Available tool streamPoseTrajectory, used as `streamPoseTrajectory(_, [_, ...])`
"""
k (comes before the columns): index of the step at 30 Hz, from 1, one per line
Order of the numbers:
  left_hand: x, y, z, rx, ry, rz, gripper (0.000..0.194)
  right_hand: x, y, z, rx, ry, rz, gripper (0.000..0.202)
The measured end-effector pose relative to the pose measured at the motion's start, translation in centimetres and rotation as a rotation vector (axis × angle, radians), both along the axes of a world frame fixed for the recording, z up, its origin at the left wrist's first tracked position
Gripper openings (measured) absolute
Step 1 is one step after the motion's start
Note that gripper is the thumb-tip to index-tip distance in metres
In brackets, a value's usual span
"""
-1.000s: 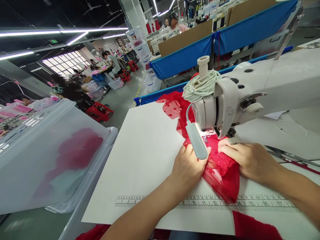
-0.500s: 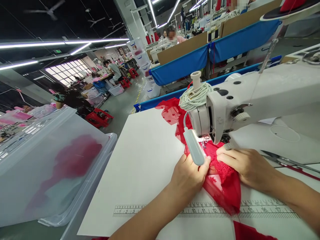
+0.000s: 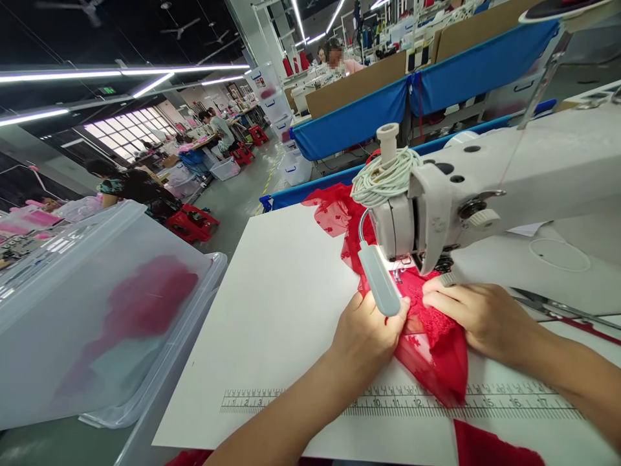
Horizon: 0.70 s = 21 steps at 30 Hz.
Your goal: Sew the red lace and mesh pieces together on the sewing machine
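Observation:
Red lace and mesh fabric (image 3: 427, 362) lies under the needle area of a white sewing machine (image 3: 436, 207) and trails behind it. My left hand (image 3: 371, 327) grips the fabric's left edge, thumb pressed against the fingers, partly behind a grey lamp (image 3: 381, 281). On the fabric's right side, my right hand (image 3: 480, 317) pinches the lace near the presser foot (image 3: 398, 276). The lamp lights the cloth between both hands. Fingertips are partly hidden in the folds.
Scissors (image 3: 557, 307) lie right of my right hand. A printed ruler (image 3: 383, 402) runs along the white table (image 3: 272, 291). Another red piece (image 3: 490, 446) lies at the front edge. A clear plastic bin (image 3: 97, 323) stands left. People sit at stations beyond.
The view has shifted slightly, so the machine sits a little farther right. Both hands keep their hold on the red fabric, with almost no visible movement of the cloth.

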<state>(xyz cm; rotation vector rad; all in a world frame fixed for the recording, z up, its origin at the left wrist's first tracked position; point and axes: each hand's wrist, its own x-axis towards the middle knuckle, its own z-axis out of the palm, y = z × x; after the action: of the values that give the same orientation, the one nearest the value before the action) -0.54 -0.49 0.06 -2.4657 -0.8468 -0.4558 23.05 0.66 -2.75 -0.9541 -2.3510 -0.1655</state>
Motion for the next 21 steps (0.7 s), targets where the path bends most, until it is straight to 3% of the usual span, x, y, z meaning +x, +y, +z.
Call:
streamPoseTrajectory(14, [-0.2, 0.4, -0.4, -0.032, -0.019, 0.025, 0.028, 0.0, 0.2, -0.6, -0.045, -0.019, -0.047, 0.038])
streamPoseTrajectory(17, [-0.7, -0.1, 1.2, -0.158, 0.002, 0.048, 0.026, -0.1, 0.3, -0.4, -0.087, -0.025, -0.054, 0.045])
streamPoseTrajectory(21, [-2.1, 0.8, 5.4, -0.512, 0.016, -0.046, 0.017, -0.5, 0.2, 1.1, -0.178, -0.071, -0.059, 0.038])
